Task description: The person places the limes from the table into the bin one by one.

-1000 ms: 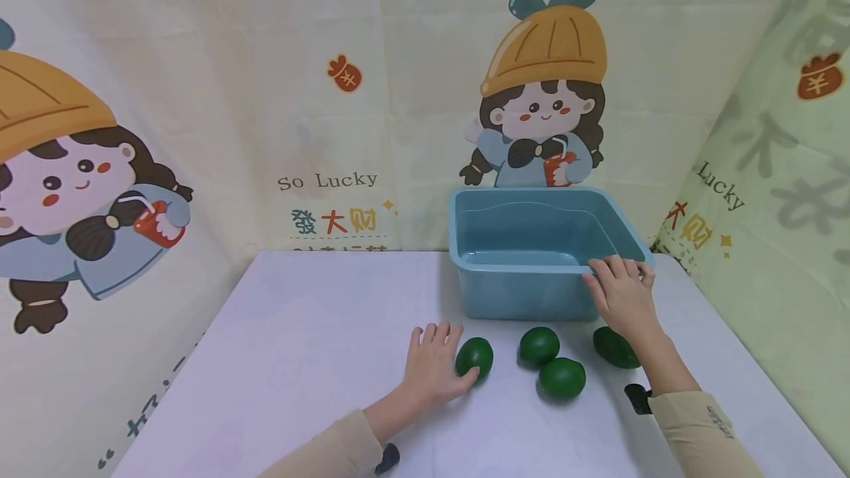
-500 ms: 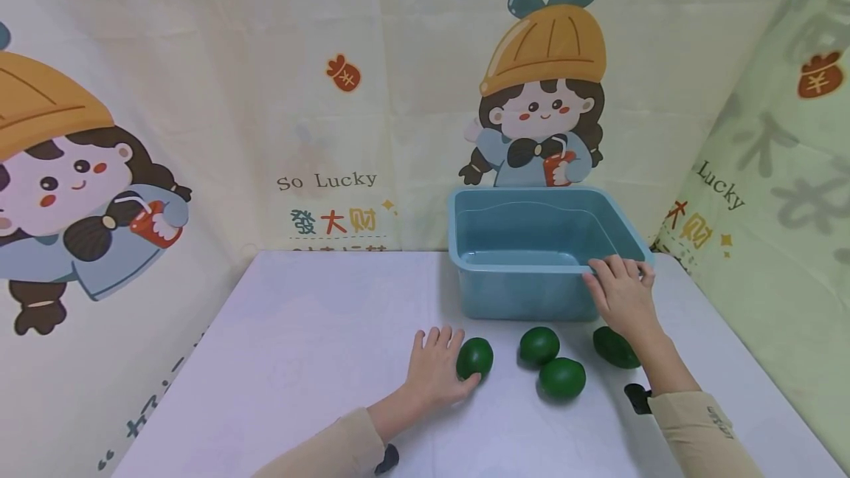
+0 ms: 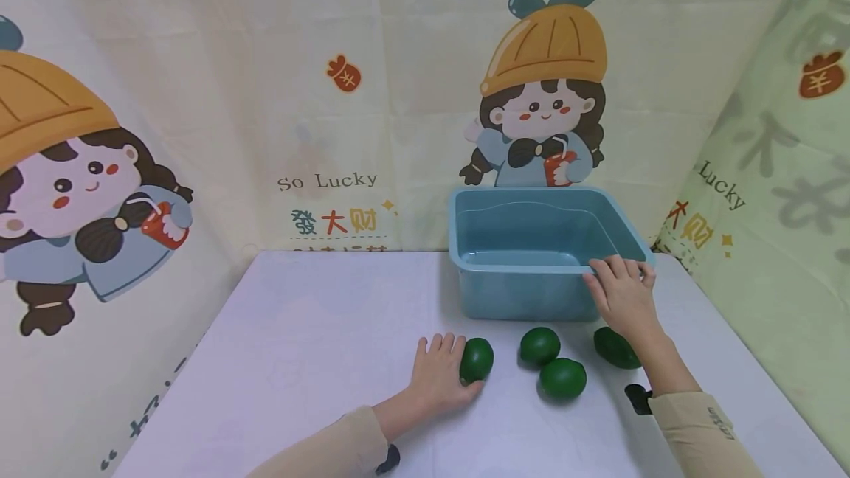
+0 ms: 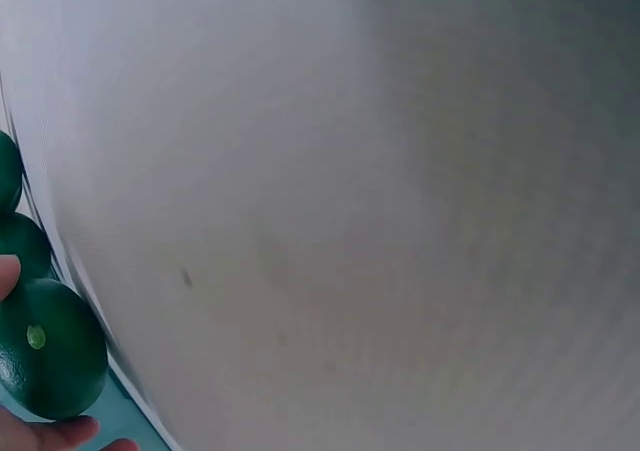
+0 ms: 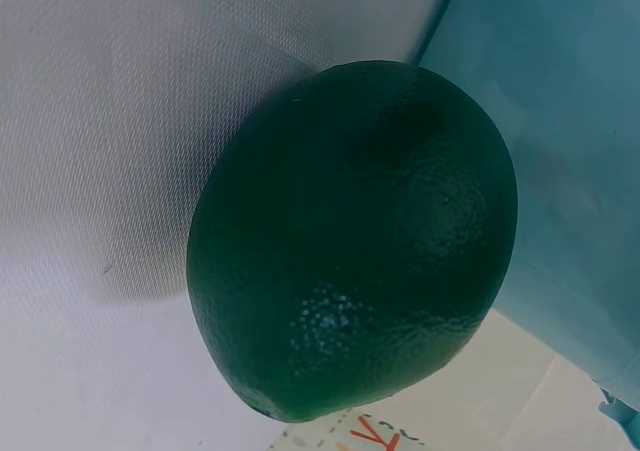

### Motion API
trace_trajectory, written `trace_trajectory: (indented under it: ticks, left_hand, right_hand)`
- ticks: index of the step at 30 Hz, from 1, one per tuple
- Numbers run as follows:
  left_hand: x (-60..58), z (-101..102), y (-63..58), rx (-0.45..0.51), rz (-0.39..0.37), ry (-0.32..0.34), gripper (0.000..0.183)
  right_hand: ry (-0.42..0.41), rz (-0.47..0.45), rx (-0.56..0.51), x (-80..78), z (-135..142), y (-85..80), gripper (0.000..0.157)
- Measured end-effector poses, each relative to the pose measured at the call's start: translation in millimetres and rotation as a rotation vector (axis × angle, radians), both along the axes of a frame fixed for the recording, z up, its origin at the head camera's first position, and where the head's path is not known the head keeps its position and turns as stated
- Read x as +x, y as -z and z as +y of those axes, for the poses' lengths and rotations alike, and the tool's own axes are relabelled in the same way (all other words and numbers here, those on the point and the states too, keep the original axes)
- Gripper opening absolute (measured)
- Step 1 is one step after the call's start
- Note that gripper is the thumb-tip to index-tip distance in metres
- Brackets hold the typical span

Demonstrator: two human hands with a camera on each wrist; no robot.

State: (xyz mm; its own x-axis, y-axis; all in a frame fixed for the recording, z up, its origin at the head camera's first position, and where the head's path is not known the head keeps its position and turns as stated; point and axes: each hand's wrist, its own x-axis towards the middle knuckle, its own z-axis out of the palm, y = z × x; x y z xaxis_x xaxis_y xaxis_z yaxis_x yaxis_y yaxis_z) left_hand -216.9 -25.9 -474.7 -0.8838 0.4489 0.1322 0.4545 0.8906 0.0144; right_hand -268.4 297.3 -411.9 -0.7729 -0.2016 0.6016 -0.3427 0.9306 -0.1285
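My left hand [image 3: 438, 376] rests low on the table beside a dark green lime [image 3: 477, 360]. Its fingers lie fairly straight along the lime's left side, with the thumb by the near side. The left wrist view shows that lime [image 4: 52, 351], a pale stem scar on its skin, between thumb [image 4: 8, 274] and fingertips [image 4: 65, 433]. My right hand [image 3: 626, 299] grips the front right rim of a blue plastic basin [image 3: 531, 293], fingers over the edge and thumb outside. Under the right wrist lies another lime [image 3: 614, 347], which fills much of the right wrist view.
Two more limes, one farther back [image 3: 539, 347] and one nearer [image 3: 562, 379], lie close together in front of the basin. A white cloth covers the table [image 3: 319, 316]. Printed cartoon curtains [image 3: 398, 109] hang behind it and at both sides.
My left hand has shifted slightly right and nearer me, closer around the lime, its fingers less spread. The right hand stays on the basin rim. The limes hardly move.
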Motion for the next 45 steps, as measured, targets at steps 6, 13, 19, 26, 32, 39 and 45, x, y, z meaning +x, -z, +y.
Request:
trace_trajectory:
  ticks: [6, 13, 19, 26, 32, 39, 45]
  left_hand:
    - [-0.5, 0.1, 0.8, 0.013, -0.042, -0.010, 0.076]
    - [-2.1, 0.9, 3.4, 0.053, -0.068, -0.006, 0.078]
    - [-4.7, 0.5, 6.2, 0.086, -0.070, 0.007, 0.076]
    - [-7.4, 0.0, 9.3, 0.121, -0.074, 0.018, 0.074]
    - [-8.1, -0.5, 9.9, 0.126, -0.067, 0.033, 0.071]
    - [-7.3, -0.6, 7.5, 0.132, -0.069, 0.039, 0.070]
    - [-7.4, 0.2, 7.1, 0.151, -0.080, 0.034, 0.068]
  right_hand:
    - [-0.001, 0.007, -0.003, -0.4, 0.5, 0.9, 0.036]
    - [-0.004, 0.016, -0.006, -1.3, 0.9, 2.1, 0.037]
    - [-0.005, 0.012, -0.008, -0.8, 0.7, 1.3, 0.037]
    - [-0.012, 0.021, -0.011, -0.5, -0.1, 0.6, 0.041]
    - [-0.017, 0.028, -0.018, -0.7, -0.4, 0.9, 0.042]
    - [-0.022, 0.044, -0.015, -2.1, 0.8, 2.4, 0.046]
    - [-0.022, 0.054, -0.011, -2.9, 1.8, 3.7, 0.050]
